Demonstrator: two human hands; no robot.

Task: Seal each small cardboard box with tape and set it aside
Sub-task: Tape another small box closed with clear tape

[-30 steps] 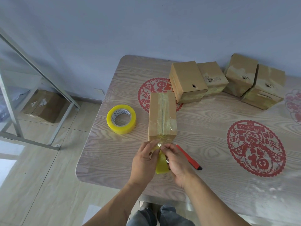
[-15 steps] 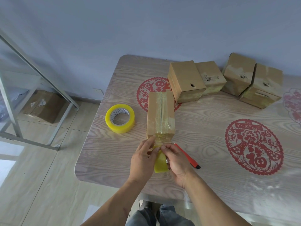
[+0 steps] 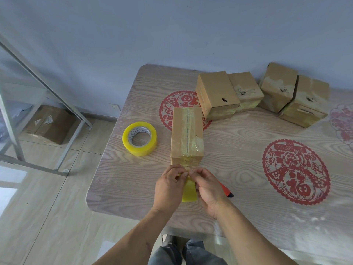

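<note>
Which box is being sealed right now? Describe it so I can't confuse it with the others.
On the wood-grain table, skip the four brown cardboard boxes by the wall. The long brown cardboard box lies alone, right of the yellow tape roll, with tape along its top seam.

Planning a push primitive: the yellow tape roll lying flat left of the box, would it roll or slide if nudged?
The yellow tape roll lies flat on its side on the table, so it would likely slide, not roll. Its thick wound band suggests some weight and stiffness. Stood on edge, it would probably roll easily.
</note>
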